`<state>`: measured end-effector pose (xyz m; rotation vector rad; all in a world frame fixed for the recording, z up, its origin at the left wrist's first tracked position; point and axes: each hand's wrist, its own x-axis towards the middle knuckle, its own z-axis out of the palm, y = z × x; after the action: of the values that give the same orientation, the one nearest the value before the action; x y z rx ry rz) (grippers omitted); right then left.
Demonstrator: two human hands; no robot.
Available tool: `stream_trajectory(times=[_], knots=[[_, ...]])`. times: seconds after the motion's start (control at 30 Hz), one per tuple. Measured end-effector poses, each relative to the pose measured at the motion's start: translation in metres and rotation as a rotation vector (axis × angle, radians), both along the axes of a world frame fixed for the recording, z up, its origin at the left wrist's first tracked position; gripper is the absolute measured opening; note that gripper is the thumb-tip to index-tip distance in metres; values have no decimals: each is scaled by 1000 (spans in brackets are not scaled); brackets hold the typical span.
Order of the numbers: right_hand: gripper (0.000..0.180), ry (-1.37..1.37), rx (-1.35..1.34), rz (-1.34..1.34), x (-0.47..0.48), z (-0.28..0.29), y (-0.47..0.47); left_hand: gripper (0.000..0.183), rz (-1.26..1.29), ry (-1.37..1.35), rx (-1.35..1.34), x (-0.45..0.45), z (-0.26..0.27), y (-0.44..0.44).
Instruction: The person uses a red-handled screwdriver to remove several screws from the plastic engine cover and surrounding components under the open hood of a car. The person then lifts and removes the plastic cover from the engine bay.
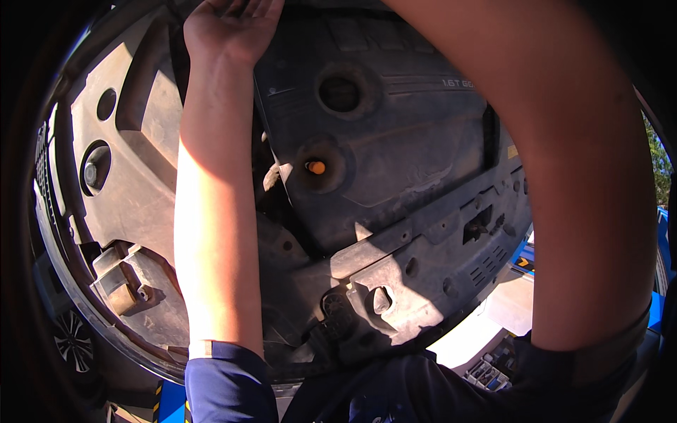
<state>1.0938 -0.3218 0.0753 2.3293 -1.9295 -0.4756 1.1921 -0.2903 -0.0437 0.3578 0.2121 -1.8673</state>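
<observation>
My left hand (232,29) reaches up to the top edge of the view. Its palm is visible, but the fingertips are cut off, so what it touches cannot be seen. My right hand is out of view; only its raised arm (576,185) curves along the right side. Between the arms lies a dusty black plastic engine cover (423,143) in an open car engine bay. An orange dipstick handle (317,167) stands in one round recess of the cover. Another recess holds a dark round opening (339,94). Sunlight falls across my left forearm (217,238).
A dusty plastic trim panel (151,206) with holes spans the left. The front panel (465,254) with slots and a latch opening runs below the engine cover. Beyond the car are a wheel (73,341), a blue striped structure (172,404) and a tray of small items (489,373).
</observation>
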Motion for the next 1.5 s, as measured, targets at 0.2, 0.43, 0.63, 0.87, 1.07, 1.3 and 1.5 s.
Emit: stream_trajectory(times=[0.2,0.43,0.63,0.87,1.07,1.3,1.5], knots=[[20,18,-1,3,1,3,2,35,-3,-31,-15,-1,4,2],[20,39,2,9,-2,5,-4,36,-24,57,-27,2,1,-5],[20,60,5,28,0,11,-4,37,-29,-12,-66,2,0,4],[20,35,-39,88,-7,48,30,52,-65,32,-124,5,-15,-4],[19,-356,-94,-133,-121,67,226,58,-139,-135,-48,8,-16,-17],[19,-408,24,-1085,-268,57,519,50,-279,-443,-244,-10,44,26],[23,-597,42,-1114,-368,-25,617,44,-580,-323,-469,23,87,198]])
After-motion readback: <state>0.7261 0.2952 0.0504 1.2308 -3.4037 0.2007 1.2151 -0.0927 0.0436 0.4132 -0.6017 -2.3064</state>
